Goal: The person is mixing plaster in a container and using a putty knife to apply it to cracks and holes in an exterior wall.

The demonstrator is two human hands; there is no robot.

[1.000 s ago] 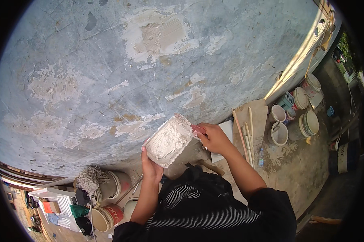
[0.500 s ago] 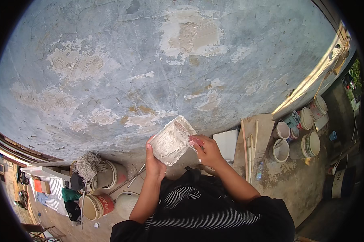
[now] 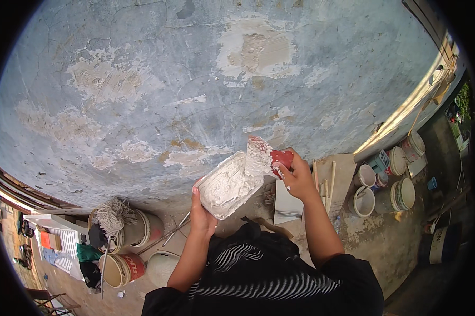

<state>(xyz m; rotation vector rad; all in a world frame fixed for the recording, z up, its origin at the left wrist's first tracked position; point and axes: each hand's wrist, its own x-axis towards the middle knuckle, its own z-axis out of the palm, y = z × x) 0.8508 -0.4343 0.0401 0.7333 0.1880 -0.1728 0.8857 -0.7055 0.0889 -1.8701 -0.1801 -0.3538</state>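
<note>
My left hand (image 3: pixel 201 215) grips a shallow rectangular tray (image 3: pixel 214 211) by its left side, thumb along the rim. Thick off-white putty (image 3: pixel 229 181) fills the tray. In my right hand (image 3: pixel 296 176) is a putty knife (image 3: pixel 259 157) with a red handle, my fingers wrapped around it. Putty coats the knife's broad blade, which stands at the tray's upper right edge; whether it touches is hard to tell. White smears show on my right fingers. Ahead is a grey-blue wall (image 3: pixel 158 68) with rough beige patches, the largest patch (image 3: pixel 256 47) being high near the middle.
At left stand a mop (image 3: pixel 114 217) over a bucket, a red-and-white bucket (image 3: pixel 122 269) and a pale bucket (image 3: pixel 162 267). Boards (image 3: pixel 338 174) and thin poles (image 3: pixel 331 184) lean on the wall at right. Several buckets (image 3: pixel 363 201) stand beyond them on the concrete floor.
My right hand has moved right and slightly up, lifting the putty knife from the putty to the tray's upper right edge. Its coated blade now shows. The tray has shifted only slightly.
</note>
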